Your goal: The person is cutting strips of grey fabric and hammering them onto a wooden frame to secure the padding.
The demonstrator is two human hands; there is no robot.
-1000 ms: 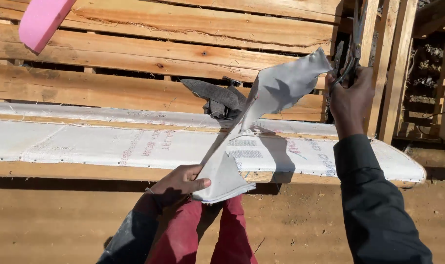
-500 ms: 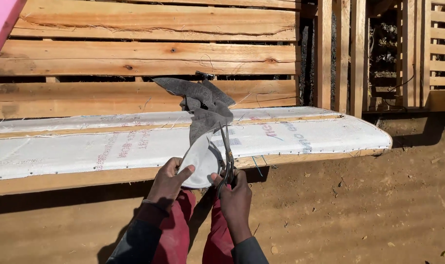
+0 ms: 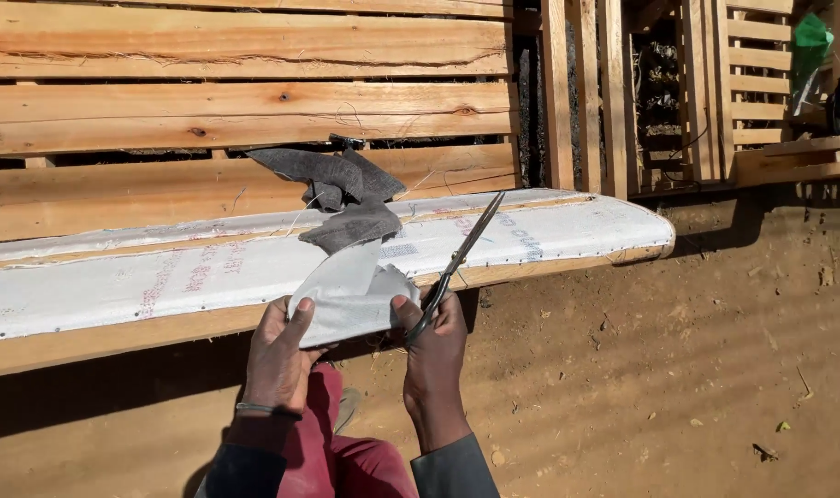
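My left hand (image 3: 277, 355) grips the lower left edge of a white piece of fabric (image 3: 351, 295) that hangs over the front of a long wooden board (image 3: 162, 318) covered in white woven sheeting. My right hand (image 3: 434, 346) holds a pair of scissors (image 3: 461, 258), blades pointing up and right over the board, while its thumb presses the fabric's right edge. Grey cloth scraps (image 3: 342, 194) lie on the board just above the white fabric.
A wall of stacked wooden planks (image 3: 245, 92) rises behind the board. Wooden pallets and frames (image 3: 706, 83) stand at the back right. Bare brown dirt (image 3: 669, 369) spreads to the right. My red trousers (image 3: 346, 452) show below my hands.
My right hand came down from high on the right to the fabric's lower edge, and the lifted fabric dropped onto the board. The scissors now tilt up to the right.
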